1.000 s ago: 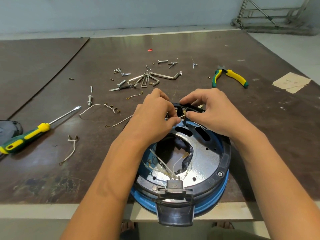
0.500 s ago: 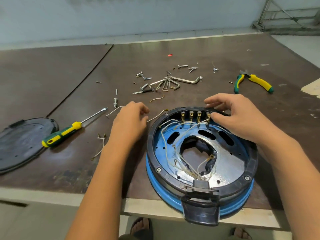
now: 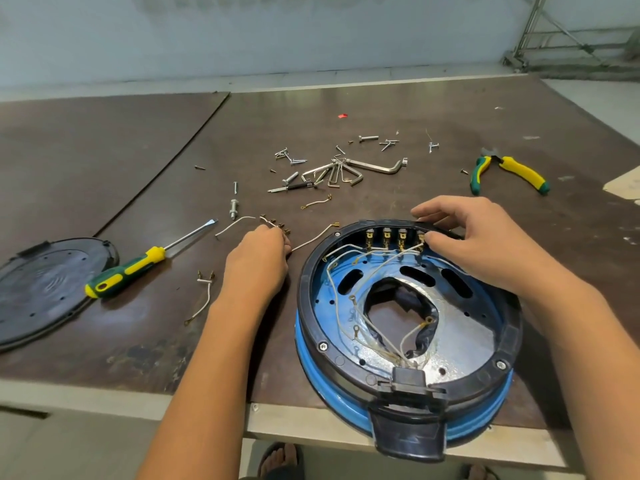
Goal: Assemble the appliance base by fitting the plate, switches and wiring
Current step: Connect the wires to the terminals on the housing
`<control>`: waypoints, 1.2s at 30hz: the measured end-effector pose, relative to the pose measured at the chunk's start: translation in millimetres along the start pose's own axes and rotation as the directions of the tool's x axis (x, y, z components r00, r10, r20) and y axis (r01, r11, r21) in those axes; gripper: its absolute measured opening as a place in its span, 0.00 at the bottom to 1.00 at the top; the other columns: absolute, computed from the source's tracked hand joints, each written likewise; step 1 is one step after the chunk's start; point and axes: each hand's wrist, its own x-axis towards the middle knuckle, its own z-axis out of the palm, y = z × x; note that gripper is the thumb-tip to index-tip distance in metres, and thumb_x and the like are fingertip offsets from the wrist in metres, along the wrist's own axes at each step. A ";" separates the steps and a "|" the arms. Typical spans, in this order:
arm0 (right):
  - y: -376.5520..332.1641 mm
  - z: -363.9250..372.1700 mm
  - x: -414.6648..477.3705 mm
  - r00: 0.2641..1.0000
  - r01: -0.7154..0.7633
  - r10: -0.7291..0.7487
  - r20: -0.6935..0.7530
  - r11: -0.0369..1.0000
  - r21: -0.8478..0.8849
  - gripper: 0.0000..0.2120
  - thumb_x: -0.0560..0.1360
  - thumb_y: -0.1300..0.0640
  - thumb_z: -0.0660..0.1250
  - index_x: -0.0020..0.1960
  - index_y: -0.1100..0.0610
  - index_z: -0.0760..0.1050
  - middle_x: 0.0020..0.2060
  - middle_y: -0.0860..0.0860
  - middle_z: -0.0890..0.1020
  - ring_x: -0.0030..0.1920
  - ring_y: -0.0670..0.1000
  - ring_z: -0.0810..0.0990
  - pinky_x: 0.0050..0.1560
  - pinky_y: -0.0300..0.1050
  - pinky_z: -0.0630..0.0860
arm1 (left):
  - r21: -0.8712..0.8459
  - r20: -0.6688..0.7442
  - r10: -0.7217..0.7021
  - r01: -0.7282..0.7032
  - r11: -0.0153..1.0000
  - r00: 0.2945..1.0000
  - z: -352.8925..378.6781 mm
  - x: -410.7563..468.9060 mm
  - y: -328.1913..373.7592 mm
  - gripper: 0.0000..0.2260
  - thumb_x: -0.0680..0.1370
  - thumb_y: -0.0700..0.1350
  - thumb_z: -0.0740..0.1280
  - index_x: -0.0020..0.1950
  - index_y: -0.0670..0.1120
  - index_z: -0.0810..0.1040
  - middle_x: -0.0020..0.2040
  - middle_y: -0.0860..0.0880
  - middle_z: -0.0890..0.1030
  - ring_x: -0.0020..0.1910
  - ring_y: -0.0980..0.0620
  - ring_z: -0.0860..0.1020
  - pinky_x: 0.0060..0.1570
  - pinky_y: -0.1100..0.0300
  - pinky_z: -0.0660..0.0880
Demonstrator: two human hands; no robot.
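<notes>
Dark brown laminate table (image 3: 381, 109) carries the work. The appliance base (image 3: 308, 306) lies on it at my right, underside up and overhanging the near edge: a round blue shell, a black plastic ring and a shiny metal plate (image 3: 460, 334) with a ragged centre opening. A black round cover (image 3: 45, 285) lies well to the left.

My right hand (image 3: 485, 247) grips the base's far rim, fingers curled over the outside, thumb inside beside four brass switch terminals (image 3: 386, 235). My left hand (image 3: 258, 258) rests just left of the base, fingers curled down at a loose white wire (image 3: 313, 238) and small brass fittings (image 3: 277, 224); whether they pinch anything I cannot tell. Thin white wires (image 3: 381, 252) loop across the plate.
</notes>
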 end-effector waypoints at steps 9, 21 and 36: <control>-1.6 -0.3 -0.6 1.000 -0.012 0.012 0.010 1.000 0.000 0.16 0.77 0.60 0.68 0.62 0.47 0.79 0.51 0.45 0.83 0.53 0.40 0.79 0.47 0.30 0.71 | -0.015 0.121 -0.005 0.007 1.000 0.993 -6.6 -1.8 10.2 0.10 0.82 0.50 0.63 0.43 0.50 0.76 0.51 0.44 0.82 0.50 0.42 0.79 0.46 0.51 0.76; -6.3 -2.1 1.3 0.991 0.042 -0.034 -0.133 0.998 0.057 0.15 0.79 0.58 0.66 0.65 0.51 0.78 0.50 0.45 0.84 0.51 0.41 0.81 0.49 0.36 0.77 | -0.311 -0.235 0.219 -0.287 0.906 0.947 -57.2 -18.8 40.3 0.04 0.79 0.46 0.70 0.47 0.47 0.80 0.37 0.58 0.78 0.37 0.59 0.75 0.39 0.64 0.68; -20.9 -2.1 -2.5 0.979 0.134 -0.121 -0.164 0.988 0.075 0.06 0.74 0.57 0.75 0.48 0.47 0.86 0.38 0.37 0.83 0.42 0.36 0.81 0.44 0.28 0.73 | -0.415 -0.085 0.426 -0.421 0.806 0.901 -83.0 -38.8 64.5 0.03 0.77 0.47 0.73 0.48 0.52 0.86 0.34 0.57 0.82 0.34 0.62 0.77 0.35 0.72 0.71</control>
